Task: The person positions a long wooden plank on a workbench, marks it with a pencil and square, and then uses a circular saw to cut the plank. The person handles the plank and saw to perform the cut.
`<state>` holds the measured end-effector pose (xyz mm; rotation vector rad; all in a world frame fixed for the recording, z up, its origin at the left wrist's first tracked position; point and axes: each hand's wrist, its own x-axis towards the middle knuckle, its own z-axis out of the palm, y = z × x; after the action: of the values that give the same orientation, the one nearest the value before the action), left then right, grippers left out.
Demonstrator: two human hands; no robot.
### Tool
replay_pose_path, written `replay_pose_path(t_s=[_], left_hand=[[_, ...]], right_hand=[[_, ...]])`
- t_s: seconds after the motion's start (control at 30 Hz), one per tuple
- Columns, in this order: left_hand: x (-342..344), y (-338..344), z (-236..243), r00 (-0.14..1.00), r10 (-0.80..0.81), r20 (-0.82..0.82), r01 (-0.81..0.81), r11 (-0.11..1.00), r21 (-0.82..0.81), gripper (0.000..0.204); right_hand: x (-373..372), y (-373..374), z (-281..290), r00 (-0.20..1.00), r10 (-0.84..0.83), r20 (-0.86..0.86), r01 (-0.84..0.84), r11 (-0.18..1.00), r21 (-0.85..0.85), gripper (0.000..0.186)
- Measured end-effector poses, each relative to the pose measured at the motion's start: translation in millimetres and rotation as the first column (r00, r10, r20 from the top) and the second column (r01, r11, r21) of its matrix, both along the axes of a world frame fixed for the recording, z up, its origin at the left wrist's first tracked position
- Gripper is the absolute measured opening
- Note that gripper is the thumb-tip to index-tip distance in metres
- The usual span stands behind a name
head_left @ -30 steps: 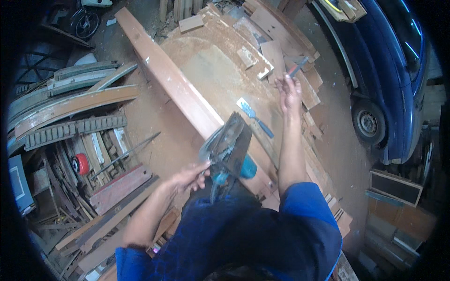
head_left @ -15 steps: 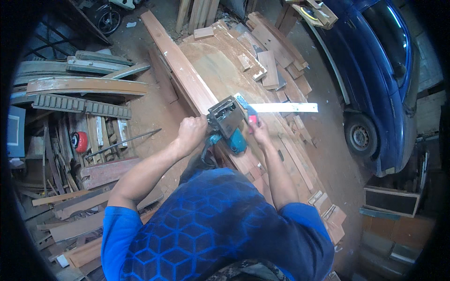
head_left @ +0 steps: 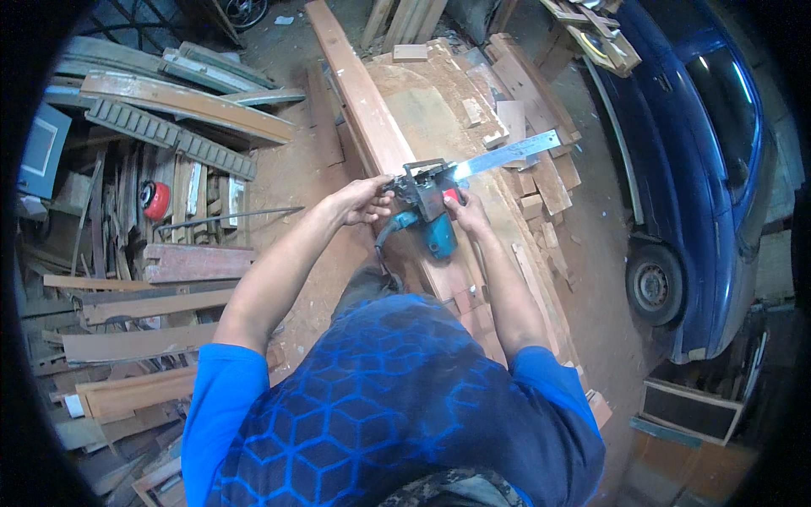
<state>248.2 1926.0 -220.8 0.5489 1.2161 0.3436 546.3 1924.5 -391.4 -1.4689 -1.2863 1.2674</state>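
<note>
A teal and black handheld power tool lies on the timber in front of me, its flat metal base plate tilted upward. I cannot make out its exact kind. My left hand is at the tool's left side, fingers curled, thumb and forefinger on a small part at its edge. My right hand grips the red handle of a try square against the tool's right side. The square's pale metal blade points out to the right and slightly away. Beneath the tool runs a long reddish plank.
Sawdust covers the work surface, with wood offcuts along its right side. Old boards and a red round object lie at left, by a thin metal rod. A blue car stands at right.
The square's blade has swung from nearly level to pointing up and right. My left hand has loosened from a fist and moved slightly right. The whole view has shifted.
</note>
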Motion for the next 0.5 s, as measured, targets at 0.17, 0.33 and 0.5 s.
replay_pose_path(t_s=[0.17,0.33,0.5], left_hand=[[-1.8,-2.0,-6.8,0.952,-0.060,-0.299,0.110,0.982,0.154,0.049],[4.5,6.8,12.4,0.664,-0.179,-0.726,0.635,0.648,0.420,0.061],[10.9,12.1,9.8,0.555,-0.157,-0.817,0.725,0.573,0.382,0.057]], right_hand=[[-13.8,-3.1,40.8,0.992,0.085,-0.095,-0.095,0.989,-0.109,0.028],[-7.0,-5.1,53.2,0.994,0.099,-0.055,-0.106,0.984,-0.145,0.030],[-7.2,-0.6,47.5,0.997,0.070,-0.019,-0.072,0.987,-0.143,0.032]])
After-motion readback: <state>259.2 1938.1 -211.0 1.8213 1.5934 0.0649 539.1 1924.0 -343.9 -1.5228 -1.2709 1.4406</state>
